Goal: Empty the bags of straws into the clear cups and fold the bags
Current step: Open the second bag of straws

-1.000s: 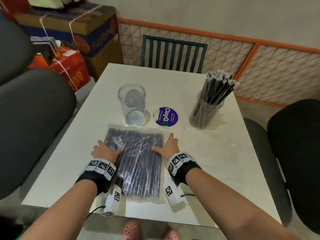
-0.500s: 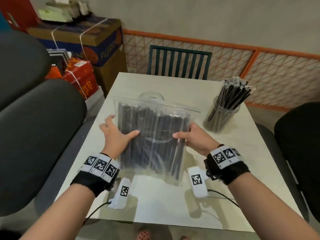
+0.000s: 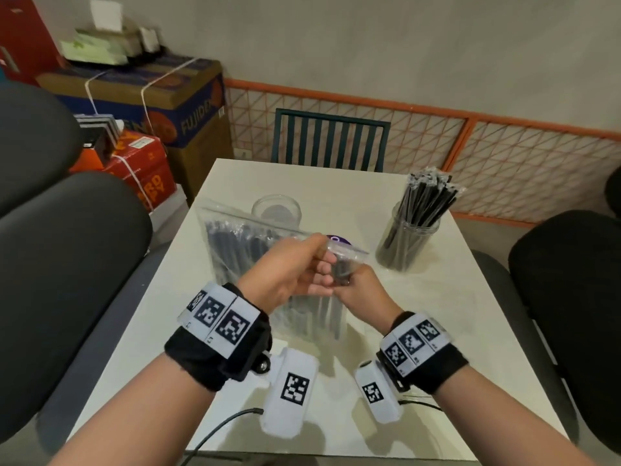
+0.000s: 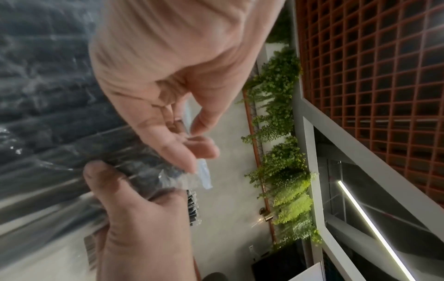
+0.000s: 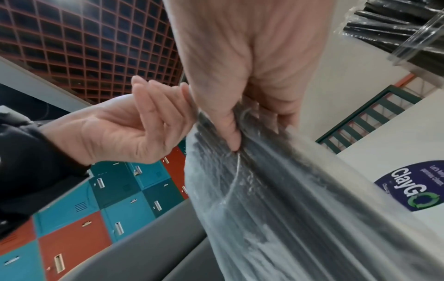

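The clear bag of black straws [image 3: 242, 243] stands tilted above the white table [image 3: 437, 314]. Both hands meet at its upper right corner. My left hand [image 3: 322, 260] pinches the bag's top edge [image 4: 199, 171] between thumb and fingers. Just below, my right hand [image 3: 349, 280] grips the corner with straws inside, its fingers curled round the plastic [image 5: 288, 209]. An empty clear cup [image 3: 277, 210] is partly hidden behind the bag. A second clear cup [image 3: 408, 237], full of black straws, stands at the right.
A purple round sticker [image 3: 336, 238] lies on the table behind the hands. Dark chairs stand at the left [image 3: 67, 264] and right [image 3: 564, 290], with a slatted chair [image 3: 331, 139] at the far end. Boxes [image 3: 141, 105] are stacked at the back left.
The bag went from lying flat to being lifted upright. Both hands left its sides and came together at its upper right corner, and the view tilted up.
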### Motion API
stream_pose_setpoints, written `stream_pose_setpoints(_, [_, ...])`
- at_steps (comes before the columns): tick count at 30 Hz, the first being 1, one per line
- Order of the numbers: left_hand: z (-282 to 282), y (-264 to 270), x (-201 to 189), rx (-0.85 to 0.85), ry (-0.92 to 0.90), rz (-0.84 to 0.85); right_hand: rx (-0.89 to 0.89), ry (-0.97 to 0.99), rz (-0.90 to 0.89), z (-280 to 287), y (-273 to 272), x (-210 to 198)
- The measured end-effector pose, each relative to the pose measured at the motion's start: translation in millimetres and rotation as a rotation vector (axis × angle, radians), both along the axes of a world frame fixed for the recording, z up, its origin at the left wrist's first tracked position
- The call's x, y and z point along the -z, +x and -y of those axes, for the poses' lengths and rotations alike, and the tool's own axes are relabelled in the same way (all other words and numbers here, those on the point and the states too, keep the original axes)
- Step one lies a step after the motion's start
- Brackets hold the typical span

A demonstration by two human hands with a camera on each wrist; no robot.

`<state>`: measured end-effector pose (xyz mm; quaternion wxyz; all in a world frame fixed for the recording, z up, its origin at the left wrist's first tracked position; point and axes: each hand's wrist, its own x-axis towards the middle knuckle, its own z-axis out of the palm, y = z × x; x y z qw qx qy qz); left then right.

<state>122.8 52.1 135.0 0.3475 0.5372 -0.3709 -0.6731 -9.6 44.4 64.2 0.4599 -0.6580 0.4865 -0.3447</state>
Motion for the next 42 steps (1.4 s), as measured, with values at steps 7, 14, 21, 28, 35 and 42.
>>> stream_pose_setpoints(7, [-4.2,-3.8,13.6,-0.147,-0.178,0.038,-0.243,-0.018,-0.217,12.0,-28.5,-30.7])
stream_pose_setpoints(14, [-8.3,-19.0,19.0,-0.269,-0.238,-0.014,-0.079,-0.245,-0.231,17.3,-37.5,-67.3])
stream_pose_setpoints(21, [-7.9,-22.1,22.6,-0.276,-0.212,-0.083,-0.069,-0.24,-0.276,18.0,-34.3,-65.3])
stream_pose_setpoints(28, [-11.6,-21.3,26.0,-0.25,-0.254,-0.078,-0.054,0.067,-0.096,16.0,-35.6,-75.0])
stream_pose_setpoints(35, [-12.6,-18.9,26.1,-0.243,-0.233,-0.098,0.048,0.658,0.286,20.8,-27.1,-71.2])
stream_pose_setpoints(42, [-11.2,-15.3,24.8,-0.279,-0.294,-0.02,-0.144,-0.063,-0.286,14.1,-22.2,-78.3])
